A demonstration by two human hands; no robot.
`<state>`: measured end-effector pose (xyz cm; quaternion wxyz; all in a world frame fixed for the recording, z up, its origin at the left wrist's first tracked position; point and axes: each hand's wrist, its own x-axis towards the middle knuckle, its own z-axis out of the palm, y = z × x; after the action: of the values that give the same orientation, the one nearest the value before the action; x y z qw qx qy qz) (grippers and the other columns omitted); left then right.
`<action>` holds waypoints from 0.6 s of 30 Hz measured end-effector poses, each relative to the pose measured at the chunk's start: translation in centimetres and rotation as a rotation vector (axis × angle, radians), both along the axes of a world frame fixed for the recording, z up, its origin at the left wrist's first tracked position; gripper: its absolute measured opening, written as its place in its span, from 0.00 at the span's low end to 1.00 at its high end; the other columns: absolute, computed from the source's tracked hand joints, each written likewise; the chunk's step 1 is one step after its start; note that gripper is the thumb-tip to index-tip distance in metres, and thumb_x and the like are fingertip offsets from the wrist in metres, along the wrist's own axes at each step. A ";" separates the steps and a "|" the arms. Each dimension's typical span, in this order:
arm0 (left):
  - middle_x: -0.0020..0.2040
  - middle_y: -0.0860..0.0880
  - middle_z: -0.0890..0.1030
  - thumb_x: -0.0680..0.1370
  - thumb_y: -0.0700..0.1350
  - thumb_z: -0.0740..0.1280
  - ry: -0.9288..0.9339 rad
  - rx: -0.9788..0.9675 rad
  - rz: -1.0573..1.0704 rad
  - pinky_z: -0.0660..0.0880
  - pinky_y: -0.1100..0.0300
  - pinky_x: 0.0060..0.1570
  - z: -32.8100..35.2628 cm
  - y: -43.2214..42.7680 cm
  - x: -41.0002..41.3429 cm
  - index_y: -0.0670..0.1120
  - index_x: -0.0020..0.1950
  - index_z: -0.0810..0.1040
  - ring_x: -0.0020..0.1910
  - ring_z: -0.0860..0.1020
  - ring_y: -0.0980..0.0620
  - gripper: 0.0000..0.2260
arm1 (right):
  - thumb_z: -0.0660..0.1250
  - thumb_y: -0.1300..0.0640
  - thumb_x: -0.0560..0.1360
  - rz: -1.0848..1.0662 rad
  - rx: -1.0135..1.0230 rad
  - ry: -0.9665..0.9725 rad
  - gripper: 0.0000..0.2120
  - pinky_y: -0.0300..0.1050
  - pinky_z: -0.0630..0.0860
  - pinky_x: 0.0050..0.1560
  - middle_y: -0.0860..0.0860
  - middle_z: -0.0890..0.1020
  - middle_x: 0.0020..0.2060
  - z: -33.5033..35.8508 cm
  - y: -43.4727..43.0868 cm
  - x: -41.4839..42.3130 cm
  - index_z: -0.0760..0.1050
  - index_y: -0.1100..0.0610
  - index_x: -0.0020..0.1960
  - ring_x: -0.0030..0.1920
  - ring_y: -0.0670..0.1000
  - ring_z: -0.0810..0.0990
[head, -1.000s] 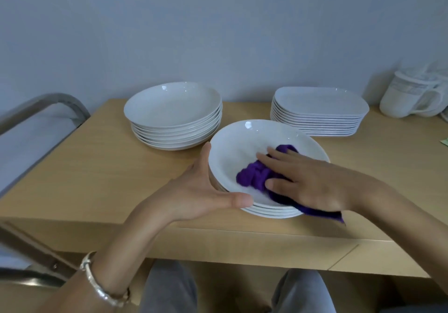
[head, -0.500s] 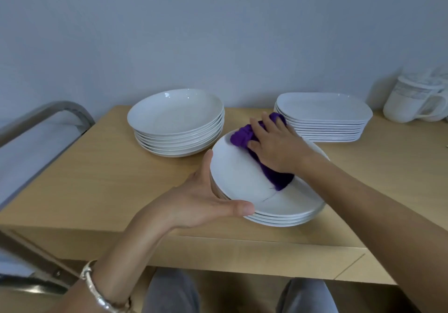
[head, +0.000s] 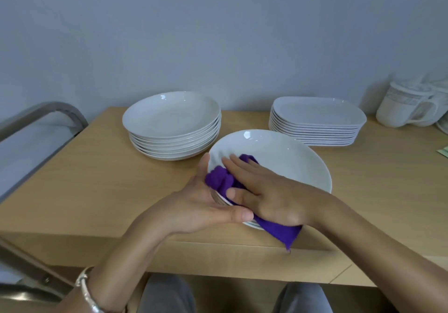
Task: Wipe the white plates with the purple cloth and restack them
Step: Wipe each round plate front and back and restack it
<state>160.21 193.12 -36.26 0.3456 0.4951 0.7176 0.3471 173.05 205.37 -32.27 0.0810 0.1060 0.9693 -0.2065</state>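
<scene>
Purple cloth under flat right hand | left hand flat against plate | wooden table, grey wall

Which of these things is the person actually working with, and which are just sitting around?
In the job:
- purple fluffy cloth, pressed by the right hand
- round white plate topping the near stack, steadied by the left hand
- rear stack of round white plates
- stack of oblong white plates, perhaps

Lying about:
- white mugs
- grey metal rail
</scene>
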 end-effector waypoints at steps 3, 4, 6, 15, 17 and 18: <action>0.76 0.69 0.48 0.57 0.68 0.76 -0.024 0.000 0.014 0.60 0.63 0.73 0.0 0.2 -0.3 0.74 0.71 0.45 0.75 0.53 0.68 0.52 | 0.50 0.44 0.82 -0.021 0.079 0.109 0.30 0.43 0.42 0.74 0.48 0.44 0.78 -1.6 1.1 -3.6 0.40 0.52 0.78 0.77 0.49 0.42; 0.75 0.68 0.51 0.56 0.67 0.77 -0.055 -0.007 0.044 0.61 0.63 0.73 0.1 0.1 -0.2 0.72 0.70 0.42 0.74 0.56 0.68 0.54 | 0.50 0.43 0.82 -0.035 0.126 0.130 0.31 0.48 0.45 0.75 0.50 0.46 0.78 -2.2 1.8 -4.7 0.42 0.52 0.78 0.77 0.53 0.44; 0.75 0.68 0.55 0.55 0.68 0.77 -0.096 -0.061 0.067 0.62 0.57 0.75 -0.1 -0.2 -0.1 0.70 0.71 0.38 0.74 0.59 0.66 0.58 | 0.49 0.42 0.81 -0.119 0.212 0.169 0.30 0.55 0.49 0.74 0.54 0.50 0.77 -3.0 3.4 -6.1 0.45 0.53 0.78 0.76 0.59 0.48; 0.77 0.68 0.39 0.46 0.77 0.73 0.236 -0.133 0.145 0.52 0.41 0.76 1.4 0.2 -0.3 0.66 0.77 0.36 0.78 0.43 0.61 0.69 | 0.50 0.43 0.81 -0.343 0.378 0.131 0.29 0.54 0.54 0.73 0.54 0.53 0.76 -2.6 6.7 -3.7 0.48 0.53 0.77 0.72 0.60 0.56; 0.73 0.69 0.34 0.53 0.73 0.73 0.310 -0.155 0.139 0.48 0.43 0.77 2.3 -0.1 0.6 0.61 0.77 0.32 0.76 0.38 0.62 0.67 | 0.50 0.43 0.80 -0.342 0.369 0.121 0.28 0.53 0.57 0.71 0.54 0.58 0.74 -2.2 6.6 -2.2 0.50 0.54 0.76 0.70 0.59 0.60; 0.75 0.66 0.33 0.58 0.71 0.74 0.343 -0.165 0.132 0.46 0.45 0.78 2.5 -0.1 0.8 0.60 0.78 0.32 0.77 0.37 0.61 0.63 | 0.50 0.43 0.80 -0.338 0.346 0.112 0.28 0.52 0.58 0.71 0.53 0.60 0.73 -2.0 6.3 -1.4 0.51 0.54 0.76 0.70 0.58 0.61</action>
<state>161.04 193.01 -33.74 0.2343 0.4690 0.8228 0.2195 171.69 211.71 -34.30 -0.0279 0.2674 0.9617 -0.0535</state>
